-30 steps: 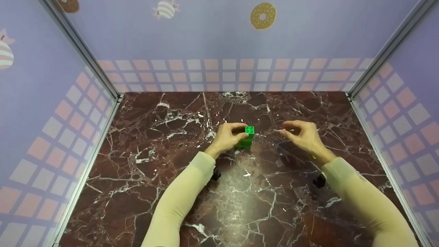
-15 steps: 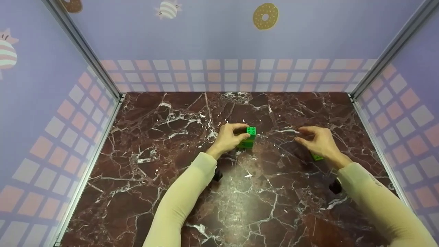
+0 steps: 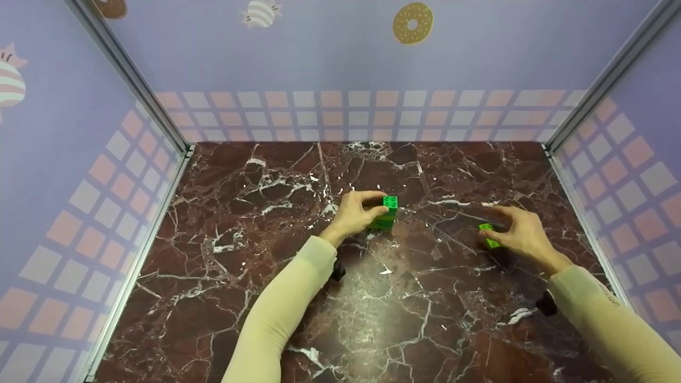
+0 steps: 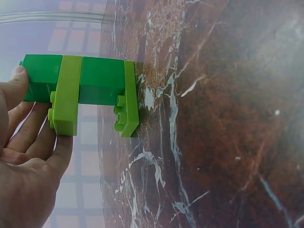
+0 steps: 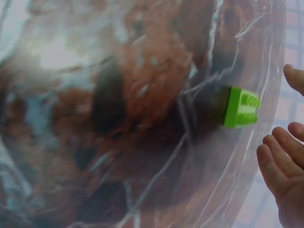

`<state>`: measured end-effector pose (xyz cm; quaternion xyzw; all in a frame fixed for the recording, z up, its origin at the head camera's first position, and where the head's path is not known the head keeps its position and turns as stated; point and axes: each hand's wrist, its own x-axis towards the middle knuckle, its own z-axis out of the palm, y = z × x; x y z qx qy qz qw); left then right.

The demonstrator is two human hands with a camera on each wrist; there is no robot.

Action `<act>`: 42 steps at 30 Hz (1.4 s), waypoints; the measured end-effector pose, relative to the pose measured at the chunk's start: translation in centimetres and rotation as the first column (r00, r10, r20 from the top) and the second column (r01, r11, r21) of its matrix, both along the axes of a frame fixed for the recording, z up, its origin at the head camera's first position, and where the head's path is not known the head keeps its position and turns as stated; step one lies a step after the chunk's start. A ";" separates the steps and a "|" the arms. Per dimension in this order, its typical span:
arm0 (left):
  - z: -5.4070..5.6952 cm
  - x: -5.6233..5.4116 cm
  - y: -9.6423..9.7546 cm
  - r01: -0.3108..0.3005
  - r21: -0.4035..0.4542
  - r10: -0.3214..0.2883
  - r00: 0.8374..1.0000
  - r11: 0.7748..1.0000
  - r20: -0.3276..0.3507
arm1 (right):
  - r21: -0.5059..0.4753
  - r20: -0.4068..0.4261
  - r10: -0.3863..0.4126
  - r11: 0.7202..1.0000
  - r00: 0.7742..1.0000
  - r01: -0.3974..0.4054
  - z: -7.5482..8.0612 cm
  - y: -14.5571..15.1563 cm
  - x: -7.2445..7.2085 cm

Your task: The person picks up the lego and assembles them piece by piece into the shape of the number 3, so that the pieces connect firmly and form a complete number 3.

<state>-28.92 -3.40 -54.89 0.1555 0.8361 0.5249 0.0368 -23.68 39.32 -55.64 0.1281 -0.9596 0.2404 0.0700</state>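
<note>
Right hand (image 3: 524,234) shifted toward right edge of surface (image 3: 468,340), thumb and fingers parted, holding nothing, above brick (image 5: 232,108); left hand (image 3: 351,215) pinches stack (image 3: 391,211) midway between side edges.

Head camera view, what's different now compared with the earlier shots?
The right hand has moved to the person's right and back toward them, away from the stack, and is now by the loose lime-green brick, which its wrist mostly hid before. Nothing was visibly taken hold of or let go. The left hand still holds the upright stack in place.
</note>
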 end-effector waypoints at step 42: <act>0.0 -0.1 -0.2 0.005 0.004 -0.005 1.000 1.000 -0.009 | 0.030 0.195 -0.090 0.996 0.977 0.086 -1.4 1.0 1.3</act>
